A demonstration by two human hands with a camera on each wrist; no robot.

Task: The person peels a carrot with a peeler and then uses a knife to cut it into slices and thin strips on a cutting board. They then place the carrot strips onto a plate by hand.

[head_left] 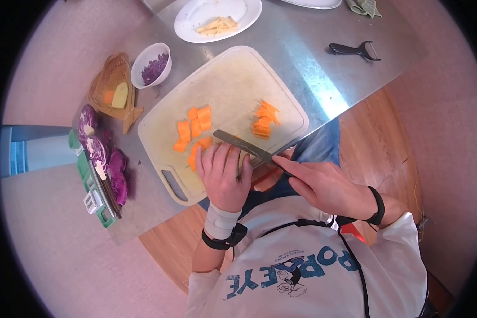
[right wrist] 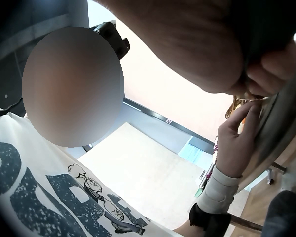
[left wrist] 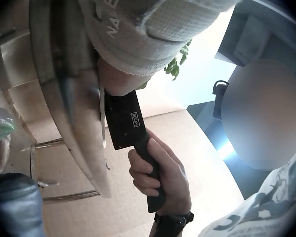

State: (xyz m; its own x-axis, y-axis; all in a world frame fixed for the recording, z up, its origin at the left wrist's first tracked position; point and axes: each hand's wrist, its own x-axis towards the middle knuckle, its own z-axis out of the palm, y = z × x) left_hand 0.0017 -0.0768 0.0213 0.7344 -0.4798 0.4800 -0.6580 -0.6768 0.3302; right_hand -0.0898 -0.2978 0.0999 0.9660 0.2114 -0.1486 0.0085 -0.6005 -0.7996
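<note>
My right hand (head_left: 323,183) grips the dark handle of a kitchen knife (head_left: 245,147), its index finger laid along the handle's front. In the left wrist view the knife shows a broad black blade (left wrist: 126,118). My left hand (head_left: 225,177) reaches over the near edge of the white cutting board (head_left: 222,79), holding a carrot piece beside the blade; the fingers mostly hide it. Flat carrot slices (head_left: 197,121) lie left of the knife. Beyond the blade, to the right, is a small pile of thin carrot strips (head_left: 265,119).
A plate (head_left: 188,24) with pale strips and a bowl (head_left: 136,74) of shredded purple cabbage stand behind the board. Leftward are a wicker basket (head_left: 97,87), cabbage pieces (head_left: 95,148) and a green-framed slicer (head_left: 87,175). A black peeler (head_left: 352,50) lies at the back right.
</note>
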